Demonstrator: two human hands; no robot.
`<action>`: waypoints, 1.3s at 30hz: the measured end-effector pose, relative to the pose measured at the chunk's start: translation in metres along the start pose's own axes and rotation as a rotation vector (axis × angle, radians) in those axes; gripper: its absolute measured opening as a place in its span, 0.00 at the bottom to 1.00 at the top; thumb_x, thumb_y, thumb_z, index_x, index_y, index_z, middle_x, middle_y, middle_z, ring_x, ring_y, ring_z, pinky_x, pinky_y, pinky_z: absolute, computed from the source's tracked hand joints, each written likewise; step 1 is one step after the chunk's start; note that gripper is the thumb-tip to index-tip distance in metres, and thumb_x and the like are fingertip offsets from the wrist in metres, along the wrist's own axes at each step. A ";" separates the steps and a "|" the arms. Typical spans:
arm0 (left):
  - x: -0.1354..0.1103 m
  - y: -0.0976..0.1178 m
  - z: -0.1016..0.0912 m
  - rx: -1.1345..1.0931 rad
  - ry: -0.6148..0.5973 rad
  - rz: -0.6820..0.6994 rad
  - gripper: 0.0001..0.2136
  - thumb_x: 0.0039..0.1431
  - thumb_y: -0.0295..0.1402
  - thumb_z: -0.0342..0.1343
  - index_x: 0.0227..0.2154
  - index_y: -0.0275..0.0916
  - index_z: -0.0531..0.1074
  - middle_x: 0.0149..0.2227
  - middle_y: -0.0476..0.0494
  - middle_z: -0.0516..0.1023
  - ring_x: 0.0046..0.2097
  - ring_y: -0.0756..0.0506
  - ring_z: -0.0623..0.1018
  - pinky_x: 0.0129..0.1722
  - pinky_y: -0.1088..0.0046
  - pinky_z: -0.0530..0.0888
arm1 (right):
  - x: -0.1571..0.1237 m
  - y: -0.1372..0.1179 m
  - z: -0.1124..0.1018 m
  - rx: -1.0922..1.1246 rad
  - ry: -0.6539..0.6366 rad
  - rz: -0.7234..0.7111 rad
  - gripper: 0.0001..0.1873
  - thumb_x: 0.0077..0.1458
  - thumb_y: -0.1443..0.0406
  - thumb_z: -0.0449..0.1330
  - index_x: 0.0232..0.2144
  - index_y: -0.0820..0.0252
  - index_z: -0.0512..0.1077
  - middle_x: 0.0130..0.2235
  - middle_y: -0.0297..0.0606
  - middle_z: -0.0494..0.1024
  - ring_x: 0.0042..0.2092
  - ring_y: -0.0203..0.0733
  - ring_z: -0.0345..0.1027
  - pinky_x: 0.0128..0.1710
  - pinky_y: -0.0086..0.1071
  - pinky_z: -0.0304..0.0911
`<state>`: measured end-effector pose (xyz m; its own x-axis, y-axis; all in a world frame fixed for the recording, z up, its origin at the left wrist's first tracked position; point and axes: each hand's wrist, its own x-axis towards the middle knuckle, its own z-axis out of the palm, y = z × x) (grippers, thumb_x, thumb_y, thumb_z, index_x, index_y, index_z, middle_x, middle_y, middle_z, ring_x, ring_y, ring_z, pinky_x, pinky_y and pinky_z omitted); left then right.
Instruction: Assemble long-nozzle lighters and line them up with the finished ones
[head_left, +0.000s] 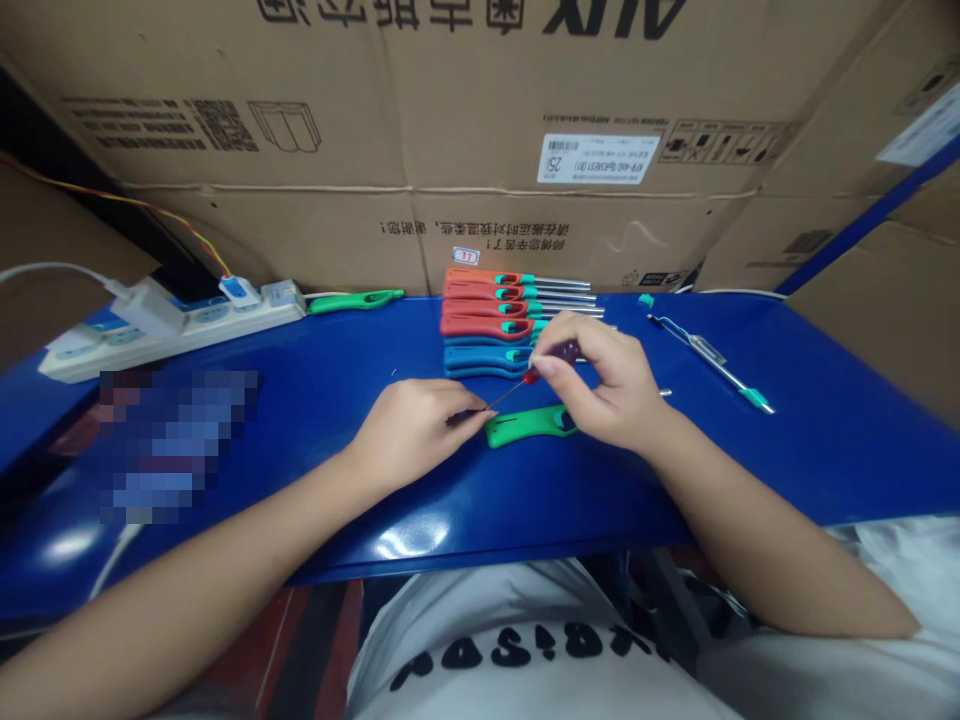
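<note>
A screwdriver [531,377] with a dark, red-collared handle is gripped in my right hand [600,375], its thin shaft slanting down to the left. The thumb and fingers of my left hand [420,425] pinch together around the shaft's tip; whether a small part is also between them, I cannot tell. Below the shaft, a green lighter casing [521,428] lies on the blue table, its right part hidden by my right hand. Just beyond my hands is a row of long-nosed lighters, with red ones [480,310] behind blue ones [480,360].
At the left are a white power strip [202,325] with plugs and a blurred-out flat object [172,440] with a cable. Another green casing [352,301] lies by the cardboard wall [337,230]. A metal lighter tube with wire [712,358] rests at the right.
</note>
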<state>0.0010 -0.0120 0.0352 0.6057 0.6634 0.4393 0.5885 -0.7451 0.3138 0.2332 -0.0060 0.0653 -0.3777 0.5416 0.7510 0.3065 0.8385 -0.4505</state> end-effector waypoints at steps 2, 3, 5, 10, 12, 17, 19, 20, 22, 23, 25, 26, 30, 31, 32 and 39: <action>0.000 0.002 -0.001 0.000 -0.061 -0.021 0.06 0.65 0.32 0.61 0.36 0.38 0.83 0.36 0.47 0.86 0.35 0.46 0.83 0.33 0.73 0.73 | 0.000 -0.002 0.001 0.019 -0.057 -0.043 0.06 0.66 0.65 0.58 0.35 0.59 0.71 0.33 0.37 0.76 0.35 0.38 0.71 0.32 0.31 0.67; 0.000 0.003 0.000 -0.008 -0.083 -0.031 0.06 0.65 0.32 0.61 0.35 0.38 0.83 0.36 0.47 0.86 0.35 0.46 0.83 0.33 0.73 0.72 | 0.001 -0.003 0.002 0.042 -0.074 -0.037 0.06 0.67 0.65 0.58 0.36 0.59 0.72 0.34 0.38 0.77 0.35 0.38 0.71 0.32 0.31 0.67; 0.000 0.005 0.001 -0.035 -0.117 -0.046 0.06 0.65 0.32 0.61 0.35 0.39 0.83 0.36 0.47 0.86 0.34 0.46 0.83 0.32 0.73 0.72 | 0.002 -0.005 0.004 0.071 -0.089 -0.014 0.04 0.66 0.65 0.59 0.42 0.59 0.73 0.36 0.37 0.79 0.34 0.36 0.73 0.33 0.30 0.70; -0.001 0.008 0.005 -0.101 -0.116 -0.037 0.05 0.64 0.32 0.63 0.37 0.41 0.84 0.36 0.48 0.86 0.35 0.46 0.84 0.33 0.74 0.72 | 0.008 -0.011 0.006 -0.083 -0.049 -0.186 0.16 0.59 0.64 0.68 0.49 0.57 0.74 0.38 0.34 0.84 0.30 0.35 0.76 0.33 0.29 0.73; -0.003 0.009 0.005 -0.083 -0.099 -0.020 0.06 0.64 0.33 0.62 0.38 0.41 0.84 0.37 0.48 0.86 0.35 0.45 0.84 0.33 0.74 0.72 | 0.009 -0.012 0.008 -0.138 -0.033 -0.278 0.13 0.60 0.63 0.68 0.47 0.57 0.75 0.36 0.34 0.84 0.31 0.36 0.77 0.34 0.29 0.74; -0.003 0.008 0.002 -0.066 -0.101 0.016 0.07 0.66 0.34 0.60 0.36 0.39 0.83 0.34 0.47 0.85 0.34 0.46 0.83 0.32 0.74 0.71 | 0.000 -0.010 0.018 -0.007 -0.085 -0.152 0.23 0.67 0.67 0.55 0.63 0.57 0.65 0.47 0.40 0.82 0.41 0.39 0.79 0.39 0.32 0.76; -0.003 0.007 0.003 -0.088 -0.086 0.019 0.07 0.66 0.34 0.61 0.36 0.39 0.83 0.34 0.47 0.85 0.33 0.47 0.83 0.31 0.74 0.71 | -0.005 -0.007 0.020 0.081 -0.125 -0.080 0.26 0.67 0.68 0.54 0.66 0.56 0.62 0.47 0.40 0.81 0.41 0.39 0.79 0.38 0.33 0.77; -0.003 0.006 0.004 -0.105 -0.072 0.021 0.07 0.66 0.33 0.61 0.36 0.39 0.83 0.34 0.47 0.85 0.33 0.47 0.83 0.31 0.75 0.71 | -0.007 -0.006 0.021 0.100 -0.120 -0.061 0.27 0.67 0.68 0.55 0.66 0.55 0.61 0.46 0.39 0.81 0.41 0.40 0.79 0.39 0.33 0.77; -0.002 0.005 0.006 -0.152 -0.033 0.018 0.06 0.65 0.33 0.61 0.36 0.39 0.82 0.34 0.48 0.85 0.32 0.48 0.82 0.31 0.75 0.71 | -0.009 -0.003 0.021 0.093 -0.069 -0.033 0.26 0.67 0.66 0.56 0.66 0.54 0.62 0.46 0.40 0.81 0.40 0.40 0.79 0.39 0.35 0.78; -0.002 0.004 0.007 -0.182 -0.011 0.014 0.06 0.65 0.33 0.62 0.35 0.39 0.82 0.33 0.49 0.85 0.32 0.49 0.82 0.31 0.76 0.71 | -0.010 -0.002 0.022 0.083 -0.036 -0.015 0.26 0.67 0.64 0.57 0.66 0.53 0.62 0.47 0.41 0.80 0.40 0.41 0.78 0.39 0.36 0.79; -0.001 0.002 0.009 -0.243 0.034 0.004 0.05 0.64 0.33 0.63 0.34 0.39 0.82 0.32 0.50 0.84 0.31 0.50 0.80 0.32 0.76 0.71 | -0.010 0.001 0.022 0.077 0.009 0.028 0.27 0.67 0.62 0.58 0.66 0.52 0.62 0.52 0.43 0.79 0.40 0.41 0.78 0.38 0.37 0.80; 0.000 0.002 0.010 -0.267 0.057 0.001 0.05 0.63 0.34 0.64 0.33 0.39 0.81 0.32 0.50 0.84 0.31 0.50 0.80 0.33 0.76 0.71 | -0.011 0.002 0.023 0.080 0.018 0.047 0.27 0.67 0.61 0.58 0.66 0.52 0.62 0.53 0.43 0.78 0.41 0.41 0.78 0.38 0.36 0.80; 0.003 -0.002 0.012 -0.280 0.047 0.030 0.08 0.58 0.36 0.68 0.36 0.38 0.79 0.35 0.47 0.83 0.39 0.46 0.80 0.43 0.70 0.74 | -0.015 0.007 0.027 0.098 -0.030 0.055 0.28 0.67 0.63 0.57 0.67 0.52 0.59 0.59 0.44 0.75 0.47 0.42 0.77 0.42 0.37 0.80; 0.004 -0.003 0.012 -0.270 0.016 0.043 0.10 0.57 0.37 0.69 0.38 0.38 0.79 0.37 0.46 0.82 0.41 0.44 0.80 0.45 0.68 0.74 | -0.016 0.008 0.028 0.094 -0.047 0.039 0.29 0.67 0.63 0.57 0.68 0.52 0.59 0.59 0.43 0.74 0.47 0.43 0.77 0.43 0.37 0.80; 0.004 -0.003 0.012 -0.260 -0.020 0.056 0.12 0.57 0.37 0.69 0.41 0.38 0.79 0.39 0.45 0.82 0.44 0.43 0.79 0.47 0.67 0.75 | -0.016 0.008 0.028 0.085 -0.061 0.023 0.29 0.67 0.64 0.56 0.68 0.51 0.58 0.59 0.43 0.74 0.48 0.42 0.77 0.44 0.37 0.79; 0.003 -0.003 0.016 -0.252 -0.195 0.051 0.14 0.59 0.32 0.67 0.47 0.38 0.75 0.46 0.41 0.80 0.49 0.41 0.79 0.51 0.63 0.75 | -0.016 0.005 0.027 0.003 -0.087 -0.047 0.29 0.66 0.68 0.55 0.68 0.53 0.58 0.61 0.42 0.74 0.47 0.40 0.77 0.44 0.35 0.79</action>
<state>0.0098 -0.0071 0.0224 0.7367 0.6071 0.2979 0.4181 -0.7551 0.5050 0.2177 -0.0087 0.0376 -0.4658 0.5045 0.7270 0.2843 0.8633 -0.4170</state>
